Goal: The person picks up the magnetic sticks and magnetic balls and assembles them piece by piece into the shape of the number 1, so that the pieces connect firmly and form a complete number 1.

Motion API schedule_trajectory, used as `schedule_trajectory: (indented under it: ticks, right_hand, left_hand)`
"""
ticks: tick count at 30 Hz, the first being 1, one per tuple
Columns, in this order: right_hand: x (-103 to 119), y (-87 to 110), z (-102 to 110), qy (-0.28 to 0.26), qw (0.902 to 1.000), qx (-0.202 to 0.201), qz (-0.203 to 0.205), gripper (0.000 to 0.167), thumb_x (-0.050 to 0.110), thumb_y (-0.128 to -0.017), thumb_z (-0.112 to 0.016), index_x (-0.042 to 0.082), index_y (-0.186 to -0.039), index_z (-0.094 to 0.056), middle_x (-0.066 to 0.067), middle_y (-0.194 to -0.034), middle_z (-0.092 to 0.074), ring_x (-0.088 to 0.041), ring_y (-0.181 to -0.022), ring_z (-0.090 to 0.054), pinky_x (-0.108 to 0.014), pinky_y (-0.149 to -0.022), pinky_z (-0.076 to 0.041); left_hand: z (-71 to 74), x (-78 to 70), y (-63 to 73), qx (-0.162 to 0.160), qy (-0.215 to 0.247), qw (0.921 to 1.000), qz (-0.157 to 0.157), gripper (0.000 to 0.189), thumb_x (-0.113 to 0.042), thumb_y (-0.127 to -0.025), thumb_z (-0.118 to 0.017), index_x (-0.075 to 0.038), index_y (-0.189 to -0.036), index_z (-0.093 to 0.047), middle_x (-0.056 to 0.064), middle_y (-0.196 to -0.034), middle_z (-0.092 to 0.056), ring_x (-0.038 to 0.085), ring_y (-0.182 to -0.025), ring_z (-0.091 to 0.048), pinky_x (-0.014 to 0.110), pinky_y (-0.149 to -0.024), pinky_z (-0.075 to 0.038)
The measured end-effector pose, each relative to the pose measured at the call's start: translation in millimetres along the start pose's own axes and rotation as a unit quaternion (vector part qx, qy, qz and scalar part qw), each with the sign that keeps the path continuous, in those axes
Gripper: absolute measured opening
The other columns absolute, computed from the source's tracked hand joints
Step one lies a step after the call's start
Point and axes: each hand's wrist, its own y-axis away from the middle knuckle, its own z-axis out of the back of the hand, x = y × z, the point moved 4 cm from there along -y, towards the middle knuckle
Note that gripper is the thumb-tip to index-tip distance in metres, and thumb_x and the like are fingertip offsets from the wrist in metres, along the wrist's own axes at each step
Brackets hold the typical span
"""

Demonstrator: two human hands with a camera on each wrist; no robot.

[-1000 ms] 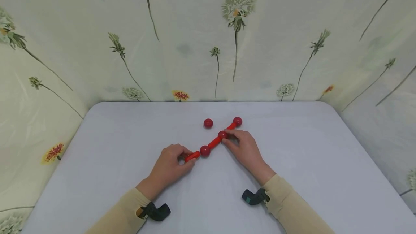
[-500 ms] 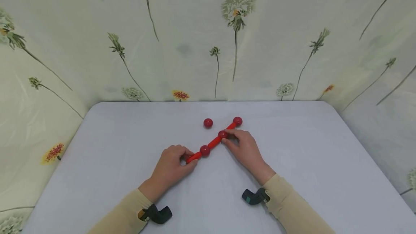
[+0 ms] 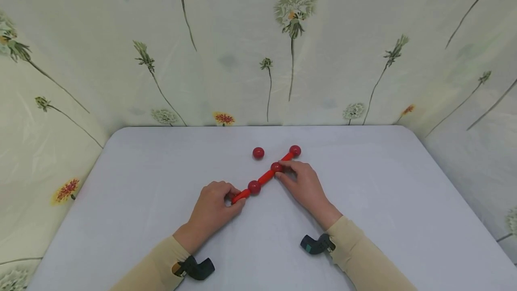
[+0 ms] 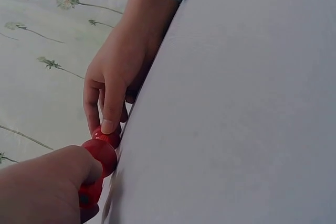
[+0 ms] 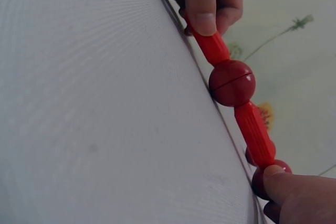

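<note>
A slanting chain of red balls and red rods lies across the white table. My left hand [image 3: 216,208] pinches the near-left end rod [image 3: 241,196] between thumb and fingers. That rod's far end meets a ball [image 5: 232,83], and a second rod [image 5: 254,132] runs on from there to the middle ball [image 3: 276,167]. Thumb and index finger of my right hand [image 3: 304,187] hold this middle ball. Beyond it a third rod [image 3: 287,156], partly behind the fingertips, leads to the far end ball [image 3: 295,150].
A loose red ball [image 3: 258,153] sits behind the chain, left of its far end. The table [image 3: 363,169] has a white cover, and its back edge meets a flower-printed curtain [image 3: 226,57]. Each sleeve cuff carries a dark wrist camera [image 3: 318,244].
My left hand has moved its rod slightly, and the small gap between that rod and the nearest ball has closed. My right hand keeps its place on the middle ball.
</note>
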Motion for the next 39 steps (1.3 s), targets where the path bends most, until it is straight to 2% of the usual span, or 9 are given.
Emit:
schedule_trajectory:
  ticks: [12, 20, 27, 39]
  right_hand:
    - [2, -0.1, 2, -0.006, 1.0000, 0.002, 0.001, 0.040, 0.030, -0.090, -0.074, 0.020, -0.128, -0.066, 0.005, -0.113, -0.066, -0.017, -0.104, -0.057, -0.039, -0.089, -0.049]
    - [2, -0.1, 3, -0.004, 1.0000, 0.001, 0.008, 0.040, 0.031, -0.091, -0.074, 0.020, -0.129, -0.065, 0.005, -0.114, -0.066, -0.018, -0.107, -0.057, -0.041, -0.093, -0.047]
    - [-1, 1.9, 3, -0.005, 0.9997, -0.016, 0.017, 0.040, 0.030, -0.089, -0.075, 0.020, -0.126, -0.065, 0.003, -0.107, -0.063, -0.015, -0.098, -0.058, -0.037, -0.084, -0.050]
    - [4, 11.6, 5, -0.025, 0.9994, -0.024, 0.001, 0.039, 0.034, -0.090, -0.074, 0.023, -0.126, -0.065, 0.008, -0.102, -0.062, -0.011, -0.094, -0.056, -0.035, -0.081, -0.051]
  left_hand:
    - [1.3, -4.0, 0.2, -0.002, 0.002, 1.0000, 0.008, 0.019, -0.031, -0.081, -0.081, -0.021, -0.096, -0.074, -0.018, -0.074, -0.056, 0.007, -0.072, -0.048, 0.026, -0.064, -0.043]
    - [1.3, -2.8, -0.3, -0.004, 0.003, 1.0000, 0.005, 0.021, -0.032, -0.081, -0.081, -0.021, -0.096, -0.073, -0.016, -0.075, -0.056, 0.007, -0.071, -0.048, 0.026, -0.064, -0.043]
    - [1.6, -2.2, -0.8, -0.010, -0.001, 0.9999, 0.002, 0.022, -0.032, -0.081, -0.081, -0.020, -0.097, -0.072, -0.016, -0.075, -0.055, 0.007, -0.072, -0.048, 0.027, -0.064, -0.042]
    - [0.5, -1.7, 0.0, -0.005, 0.003, 0.9999, 0.009, 0.023, -0.035, -0.082, -0.080, -0.022, -0.099, -0.072, -0.018, -0.076, -0.055, 0.006, -0.072, -0.048, 0.027, -0.065, -0.043]
